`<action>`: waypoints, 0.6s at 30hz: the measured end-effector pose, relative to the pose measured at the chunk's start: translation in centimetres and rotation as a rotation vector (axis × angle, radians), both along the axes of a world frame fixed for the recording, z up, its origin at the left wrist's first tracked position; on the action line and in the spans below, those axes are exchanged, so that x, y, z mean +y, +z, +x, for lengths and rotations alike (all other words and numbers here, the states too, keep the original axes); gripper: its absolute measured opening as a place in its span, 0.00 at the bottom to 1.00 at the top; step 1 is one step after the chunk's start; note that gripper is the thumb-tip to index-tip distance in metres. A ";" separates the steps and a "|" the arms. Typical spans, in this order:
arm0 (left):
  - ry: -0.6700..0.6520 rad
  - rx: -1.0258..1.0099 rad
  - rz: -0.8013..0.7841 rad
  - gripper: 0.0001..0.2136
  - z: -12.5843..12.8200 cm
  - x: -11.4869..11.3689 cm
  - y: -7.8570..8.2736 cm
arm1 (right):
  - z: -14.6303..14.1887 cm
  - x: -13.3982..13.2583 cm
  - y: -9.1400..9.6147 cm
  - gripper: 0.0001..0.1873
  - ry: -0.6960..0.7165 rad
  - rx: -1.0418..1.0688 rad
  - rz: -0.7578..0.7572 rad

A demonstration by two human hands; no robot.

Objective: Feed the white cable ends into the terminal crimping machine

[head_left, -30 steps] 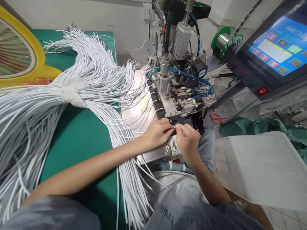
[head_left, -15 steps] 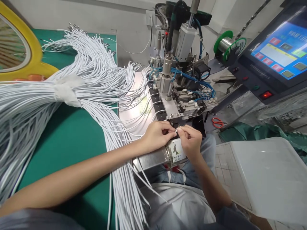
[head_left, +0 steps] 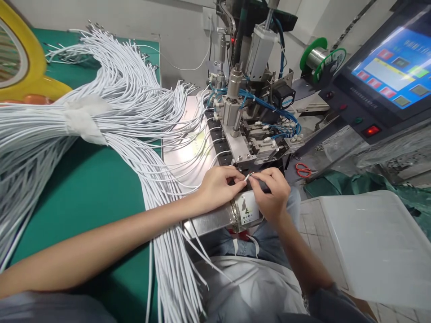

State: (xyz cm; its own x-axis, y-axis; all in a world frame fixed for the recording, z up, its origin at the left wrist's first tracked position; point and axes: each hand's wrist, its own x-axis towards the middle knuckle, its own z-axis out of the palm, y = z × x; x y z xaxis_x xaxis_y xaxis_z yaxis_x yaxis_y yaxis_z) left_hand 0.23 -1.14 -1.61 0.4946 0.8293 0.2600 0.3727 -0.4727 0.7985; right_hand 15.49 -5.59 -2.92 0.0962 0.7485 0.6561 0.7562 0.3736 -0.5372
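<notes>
My left hand (head_left: pixel 222 186) pinches a white cable (head_left: pixel 247 177) close to its end, just in front of the machine's black fixture. Thin wire ends stick out of the cable tip. My right hand (head_left: pixel 272 190) is closed with thumb and forefinger at that same tip, by the thin wires. Several other white cables run into slots of the black fixture (head_left: pixel 222 146) on the machine (head_left: pixel 235 112). A large bundle of white cables (head_left: pixel 134 121), bound with a white wrap (head_left: pixel 86 117), lies on the green mat to the left.
A touchscreen panel (head_left: pixel 390 72) and a solder wire spool (head_left: pixel 316 58) stand at right. Red-handled scissors (head_left: pixel 303 170) lie behind a white plastic surface (head_left: pixel 380 242). A yellow racket-shaped object (head_left: pixel 37 67) is at upper left, on the green mat (head_left: pixel 114 188).
My right hand's fingers have loosened and shifted slightly right, so more of the cable tip and its thin wires shows. My left hand keeps its pinch. The view has shifted slightly.
</notes>
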 end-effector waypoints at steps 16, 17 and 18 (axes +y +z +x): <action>-0.229 0.149 0.291 0.10 -0.4 0.6 -0.9 | 0.8 0.7 -0.4 0.05 0.227 0.475 -0.384; -0.241 0.228 0.346 0.12 -0.4 0.8 -1.1 | 1.2 0.9 -0.8 0.06 0.246 0.468 -0.409; -0.249 0.308 0.392 0.13 -0.4 0.9 -1.3 | 1.6 1.2 -1.2 0.06 0.260 0.468 -0.429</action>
State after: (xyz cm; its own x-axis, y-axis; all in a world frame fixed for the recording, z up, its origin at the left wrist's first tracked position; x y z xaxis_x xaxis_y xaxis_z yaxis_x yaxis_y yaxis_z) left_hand -0.16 -0.27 -2.89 0.7651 0.5481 0.3380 0.4005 -0.8160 0.4168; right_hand 17.06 -4.42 -4.13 0.0797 0.9700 0.2296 0.3234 0.1927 -0.9264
